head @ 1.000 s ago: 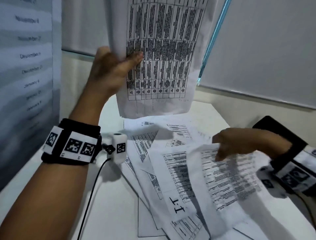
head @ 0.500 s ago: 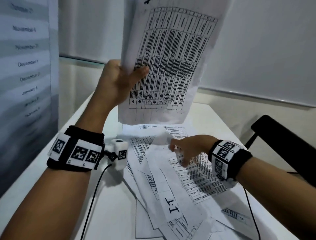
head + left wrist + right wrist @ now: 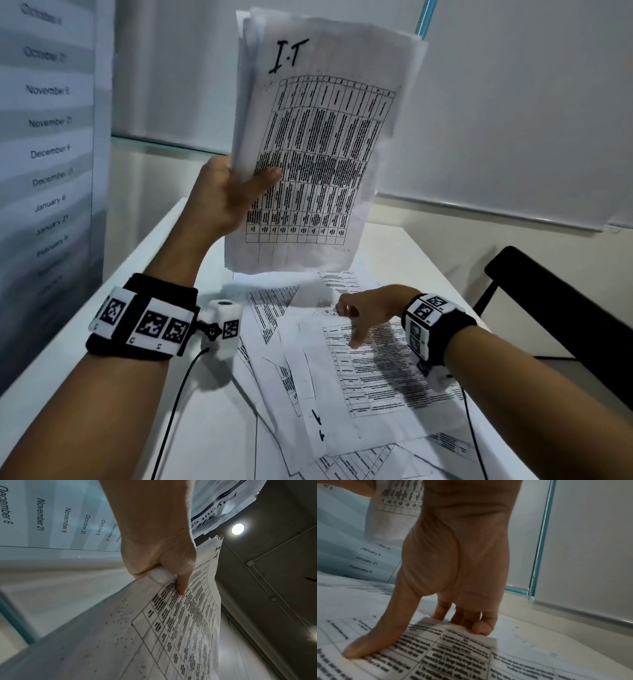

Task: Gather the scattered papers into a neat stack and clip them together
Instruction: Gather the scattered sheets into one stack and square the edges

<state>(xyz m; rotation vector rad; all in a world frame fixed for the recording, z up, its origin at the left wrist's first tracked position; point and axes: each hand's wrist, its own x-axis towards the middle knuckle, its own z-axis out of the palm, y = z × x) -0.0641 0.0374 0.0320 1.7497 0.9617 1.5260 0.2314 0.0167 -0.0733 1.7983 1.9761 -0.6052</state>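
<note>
On the white table (image 3: 144, 274), from about 11 to 5 o'clock of the head view, the scattered papers (image 3: 308, 370) lay fanned and overlapping, none squared up. Judged step: gathering was midway, one bundle collected and many sheets left; no clip was visible in any view. Largest in view, the collected stack (image 3: 318, 154) stood upright at 12 o'clock above the table, with "I·T" written on its front sheet and its edges ragged, not flush. The left hand (image 3: 233, 195) gripped the stack at its left edge, at 9 o'clock of the sheets: thumb pressed across the printed grid on the front, fingers hidden behind the pile; the left wrist view showed the same pinch. Next down, the top loose sheet (image 3: 387, 370) lay flat at 4 o'clock. The right hand (image 3: 370, 311) was on its far edge, thumb (image 3: 361, 649) flat on the print, fingers (image 3: 481, 626) curled over that edge, which looked slightly raised, so a pinch was forming. Whether the sheet was fully clamped could not be told. The next move likely called for lifting that sheet clear without dragging its neighbours, bringing it to the held stack, then repeating, tapping the edges flush and finding a clip.
</note>
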